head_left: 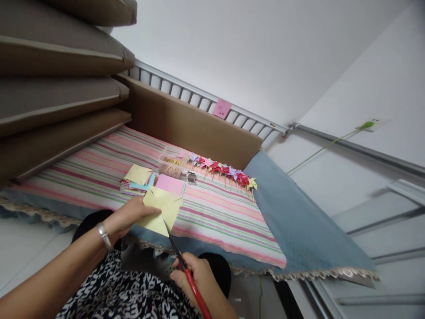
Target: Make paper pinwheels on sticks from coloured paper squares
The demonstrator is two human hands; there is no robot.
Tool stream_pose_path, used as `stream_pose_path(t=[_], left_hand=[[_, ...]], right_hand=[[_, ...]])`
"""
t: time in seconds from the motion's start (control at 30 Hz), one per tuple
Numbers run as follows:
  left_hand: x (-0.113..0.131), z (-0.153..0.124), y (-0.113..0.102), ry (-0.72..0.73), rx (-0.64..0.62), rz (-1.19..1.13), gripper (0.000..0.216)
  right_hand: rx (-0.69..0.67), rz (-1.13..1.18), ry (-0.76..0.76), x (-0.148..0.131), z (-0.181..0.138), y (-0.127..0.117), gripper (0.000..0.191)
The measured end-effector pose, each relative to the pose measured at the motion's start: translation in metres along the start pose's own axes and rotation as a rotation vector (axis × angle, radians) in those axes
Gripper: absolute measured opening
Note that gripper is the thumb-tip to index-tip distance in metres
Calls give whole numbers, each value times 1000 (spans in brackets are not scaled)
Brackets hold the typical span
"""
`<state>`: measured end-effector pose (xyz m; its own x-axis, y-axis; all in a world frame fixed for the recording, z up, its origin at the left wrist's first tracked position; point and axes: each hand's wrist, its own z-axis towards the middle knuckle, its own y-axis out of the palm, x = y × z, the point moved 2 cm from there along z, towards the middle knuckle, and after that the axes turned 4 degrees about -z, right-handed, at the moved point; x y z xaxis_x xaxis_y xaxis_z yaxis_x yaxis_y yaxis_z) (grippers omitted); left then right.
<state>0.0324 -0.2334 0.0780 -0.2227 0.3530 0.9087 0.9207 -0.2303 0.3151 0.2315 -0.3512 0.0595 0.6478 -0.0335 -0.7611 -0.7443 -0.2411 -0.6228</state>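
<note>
Between its thumb and fingers my left hand pinches a square sheet of pale yellow paper, which has slits running in from its corners. My right hand is closed on red-handled scissors, their dark blades at the sheet's lower corner. Just beyond the sheet lies a pad of pink paper. To its left is a stack of coloured paper squares, yellow on top. A clear plastic box holds thin sticks, with a small metallic item beside it.
A row of small paper pinwheels on sticks lies along the back of the striped cloth. Behind stands a brown board against a metal rail with a pink note. Stacked brown cushions rise at left.
</note>
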Motion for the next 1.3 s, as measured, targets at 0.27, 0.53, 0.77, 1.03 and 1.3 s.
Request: stream_pose_path(t=[0.27, 0.53, 0.77, 1.03, 1.3], left_hand=[[-2, 11, -21, -59, -48, 126, 31], [-26, 1, 18, -159, -341, 215, 24], [-19, 2, 5, -87, -321, 44, 24], [-48, 0, 27, -14, -125, -421, 36], [-26, 4, -3, 70, 146, -216, 39]], right_hand=[[155, -78, -51, 41, -1, -33, 43], [216, 322, -199, -4, 60, -30, 48], [259, 616, -189, -9, 73, -15, 41], [510, 781, -253, -8, 76, 8, 38], [247, 538, -110, -4, 51, 8, 40]])
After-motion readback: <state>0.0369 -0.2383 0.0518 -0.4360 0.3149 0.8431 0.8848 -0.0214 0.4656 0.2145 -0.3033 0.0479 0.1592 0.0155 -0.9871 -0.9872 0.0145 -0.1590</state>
